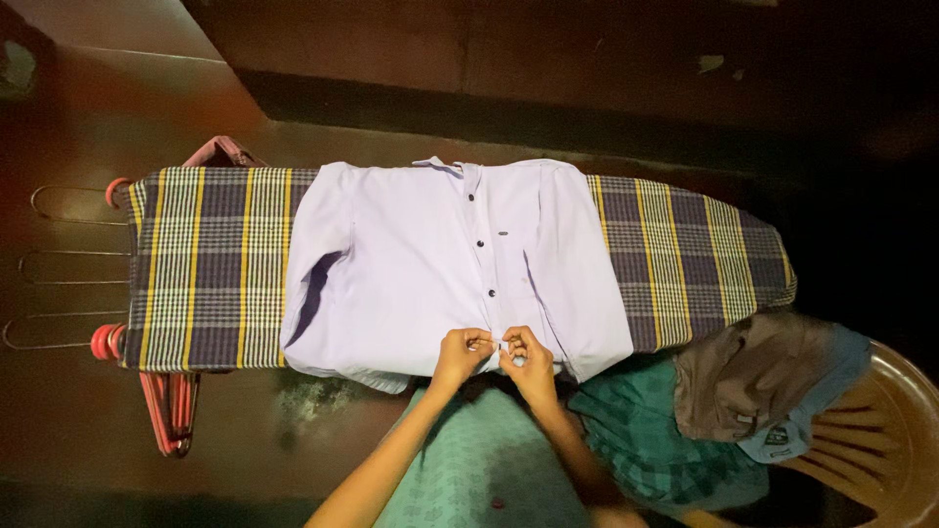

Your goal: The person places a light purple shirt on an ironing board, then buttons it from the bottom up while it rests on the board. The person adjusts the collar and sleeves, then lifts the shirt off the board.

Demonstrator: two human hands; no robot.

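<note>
A pale lilac button-up shirt (411, 264) lies front-up across an ironing board with a plaid cover (210, 264). Its dark buttons run down the middle placket. My left hand (462, 354) and my right hand (525, 357) meet at the near end of the placket, at the board's front edge. Both pinch the shirt fabric there, fingertips close together around a button spot. The shirt's collar lies at the far edge, and its sleeves are tucked under the body.
A beige plastic chair (895, 430) at the right holds a brown garment (758, 376), a light blue one and green checked cloth (646, 440). Red and wire hangers (171, 416) hang off the board's left end. The floor is dark brown.
</note>
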